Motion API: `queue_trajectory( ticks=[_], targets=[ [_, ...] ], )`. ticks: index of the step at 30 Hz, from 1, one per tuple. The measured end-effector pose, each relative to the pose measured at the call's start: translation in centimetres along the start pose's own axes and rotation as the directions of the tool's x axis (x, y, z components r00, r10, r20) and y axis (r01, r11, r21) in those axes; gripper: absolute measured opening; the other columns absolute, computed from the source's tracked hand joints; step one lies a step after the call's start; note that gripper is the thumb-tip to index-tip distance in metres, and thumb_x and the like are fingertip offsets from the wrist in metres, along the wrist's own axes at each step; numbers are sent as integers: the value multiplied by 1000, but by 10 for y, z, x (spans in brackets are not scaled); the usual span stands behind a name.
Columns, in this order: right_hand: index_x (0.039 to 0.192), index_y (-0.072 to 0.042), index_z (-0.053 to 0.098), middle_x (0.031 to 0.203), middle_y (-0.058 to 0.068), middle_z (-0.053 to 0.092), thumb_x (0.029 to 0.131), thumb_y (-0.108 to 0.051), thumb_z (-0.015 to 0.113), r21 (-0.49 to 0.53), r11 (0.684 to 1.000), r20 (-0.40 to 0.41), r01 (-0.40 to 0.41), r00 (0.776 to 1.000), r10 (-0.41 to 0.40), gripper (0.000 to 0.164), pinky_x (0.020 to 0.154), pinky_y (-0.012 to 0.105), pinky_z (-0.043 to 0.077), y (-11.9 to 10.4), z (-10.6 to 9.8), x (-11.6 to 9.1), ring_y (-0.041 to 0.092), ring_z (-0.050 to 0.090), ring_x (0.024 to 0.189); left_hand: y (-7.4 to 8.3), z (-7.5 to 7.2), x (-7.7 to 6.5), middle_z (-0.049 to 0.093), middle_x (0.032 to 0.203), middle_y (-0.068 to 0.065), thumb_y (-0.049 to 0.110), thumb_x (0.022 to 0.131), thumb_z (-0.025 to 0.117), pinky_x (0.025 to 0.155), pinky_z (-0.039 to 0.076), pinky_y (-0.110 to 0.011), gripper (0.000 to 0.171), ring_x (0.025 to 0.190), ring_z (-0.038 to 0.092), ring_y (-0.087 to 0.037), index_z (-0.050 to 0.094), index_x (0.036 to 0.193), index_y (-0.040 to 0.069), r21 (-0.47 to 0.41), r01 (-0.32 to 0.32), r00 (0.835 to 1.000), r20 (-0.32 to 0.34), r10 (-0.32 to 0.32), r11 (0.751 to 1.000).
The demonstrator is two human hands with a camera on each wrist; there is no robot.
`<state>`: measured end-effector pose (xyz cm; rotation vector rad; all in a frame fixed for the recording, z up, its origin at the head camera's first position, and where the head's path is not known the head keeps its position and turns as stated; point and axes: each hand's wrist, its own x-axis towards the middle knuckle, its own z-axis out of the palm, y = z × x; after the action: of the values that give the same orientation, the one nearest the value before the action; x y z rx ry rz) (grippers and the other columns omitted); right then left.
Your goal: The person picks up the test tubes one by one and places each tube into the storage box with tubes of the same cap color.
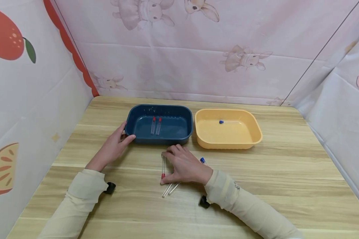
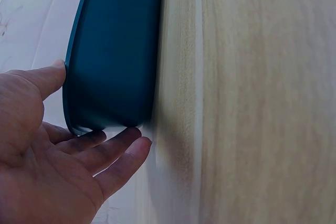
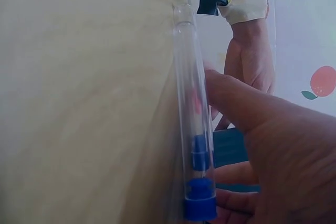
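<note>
My left hand (image 1: 115,146) is at the left end of a dark blue tray (image 1: 179,141). In the left wrist view its thumb meets the rim and its extended fingers touch the outer end wall. My right hand (image 1: 186,164) pinches a red-capped test tube (image 1: 163,166) lengthwise, thumb by the red cap and index finger at the opposite end. Clear tubes (image 1: 167,190) stick out below that hand, partly hidden. Just past its knuckles shows a blue cap (image 1: 202,160). Up close, the right wrist view shows a blue-capped tube (image 3: 191,103) with another blue cap behind it.
Inside the dark blue tray lie two red-capped tubes (image 1: 156,126). A yellow tray (image 1: 228,145) stands to its right and holds one blue-capped tube (image 1: 227,122). Printed cloth walls (image 1: 179,69) enclose the wooden table (image 1: 287,186) at the back and sides.
</note>
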<state>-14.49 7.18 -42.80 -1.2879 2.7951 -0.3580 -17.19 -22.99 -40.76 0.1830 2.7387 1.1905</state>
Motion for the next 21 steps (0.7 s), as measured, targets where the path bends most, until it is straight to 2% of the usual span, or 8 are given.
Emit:
queue_trajectory(
  ticks=[11, 21],
  targets=[
    [141, -6, 60, 133, 9, 56, 76, -76, 76, -19, 1000, 3, 4, 1000, -4, 97, 103, 39, 46, 0, 0, 0, 23, 48, 116, 1, -1, 0, 21, 166, -30, 42, 110, 50, 116, 33, -60, 83, 143, 41, -46, 3, 166, 4, -7, 9, 1000, 3, -9, 1000],
    [135, -4, 63, 131, 9, 56, 76, -73, 79, 6, 1000, -8, 3, 1000, -3, 92, 103, 38, 46, 2, 3, 1, 23, 48, 115, 0, -1, 1, 21, 166, -29, 41, 110, 51, 116, 32, -61, 82, 143, 40, -46, 3, 166, 5, -8, 10, 1000, 4, -10, 1000]
  ],
)
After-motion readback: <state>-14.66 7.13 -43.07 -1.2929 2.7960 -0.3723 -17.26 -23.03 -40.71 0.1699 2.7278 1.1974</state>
